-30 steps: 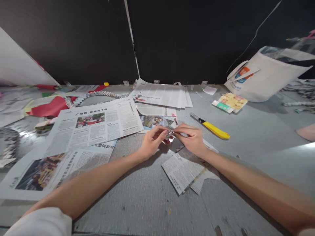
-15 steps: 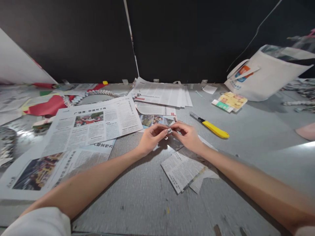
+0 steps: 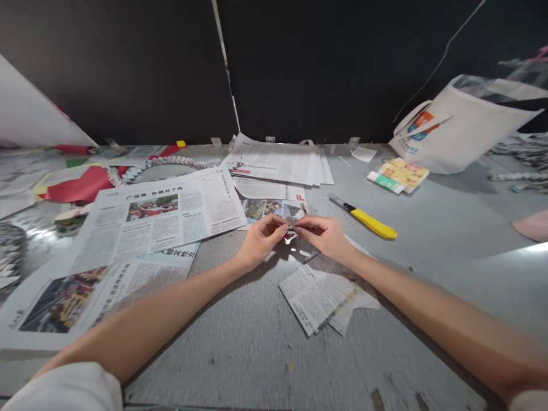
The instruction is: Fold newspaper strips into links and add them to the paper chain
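Observation:
My left hand (image 3: 264, 241) and my right hand (image 3: 324, 235) meet over the middle of the table, fingertips almost touching. Between them they pinch a small folded paper strip (image 3: 291, 228), mostly hidden by the thumbs and fingers. Under my right wrist lie cut newspaper pieces (image 3: 317, 291) in a loose, overlapping pile. A yellow utility knife (image 3: 373, 223) rests to the right of my right hand, its blade end pointing away to the left. Left of my left hand, large newspaper sheets (image 3: 197, 211) overlap one another.
Behind my hands sits a stack of printed paper (image 3: 278, 162). A folded-paper chain (image 3: 171, 162) curves beside a red paper piece (image 3: 81, 184). At right are a glue stick (image 3: 386, 182), a yellow packet (image 3: 406, 173) and a white bag (image 3: 458, 131). A black panel (image 3: 342, 68) rises behind.
My fingers have turned the small paper strip, so it now looks flatter and shows less between the fingertips. My right hand's fingers have shifted slightly; the other things stay in place.

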`<state>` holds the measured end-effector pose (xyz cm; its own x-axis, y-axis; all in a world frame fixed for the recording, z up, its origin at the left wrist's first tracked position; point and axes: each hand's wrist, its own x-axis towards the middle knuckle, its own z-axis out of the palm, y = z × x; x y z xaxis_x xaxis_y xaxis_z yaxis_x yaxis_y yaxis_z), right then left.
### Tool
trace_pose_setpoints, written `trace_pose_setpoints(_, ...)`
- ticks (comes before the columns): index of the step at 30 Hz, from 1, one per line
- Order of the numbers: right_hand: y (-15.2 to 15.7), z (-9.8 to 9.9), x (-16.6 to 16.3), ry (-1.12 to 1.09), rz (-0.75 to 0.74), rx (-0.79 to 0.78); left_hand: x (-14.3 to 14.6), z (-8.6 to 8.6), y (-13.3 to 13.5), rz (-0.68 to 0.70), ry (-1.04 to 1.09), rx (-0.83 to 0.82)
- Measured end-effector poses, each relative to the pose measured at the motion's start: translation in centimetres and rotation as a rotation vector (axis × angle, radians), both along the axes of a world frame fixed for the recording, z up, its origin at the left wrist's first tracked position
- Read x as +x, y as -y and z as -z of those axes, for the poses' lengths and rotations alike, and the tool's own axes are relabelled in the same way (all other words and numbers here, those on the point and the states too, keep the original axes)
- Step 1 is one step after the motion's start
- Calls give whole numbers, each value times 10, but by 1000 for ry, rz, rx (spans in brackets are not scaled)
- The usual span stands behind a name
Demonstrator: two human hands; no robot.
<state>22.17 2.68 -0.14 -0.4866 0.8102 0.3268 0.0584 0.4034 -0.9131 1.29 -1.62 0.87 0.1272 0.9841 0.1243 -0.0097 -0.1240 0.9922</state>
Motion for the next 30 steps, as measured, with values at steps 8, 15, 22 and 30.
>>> trace_pose_setpoints(8,6,2,1,134,118,275,1,5,-1,-12,-32,10)
trace_pose_setpoints(15,12,1,0,56,176,417,0,3,1,73,18,13)
trace_pose_setpoints(22,12,0,-1,3,195,399,0,-2,4,55,5,4)
trace_pose_setpoints(30,12,1,-2,5,195,423,0,-1,8,74,-24,55)
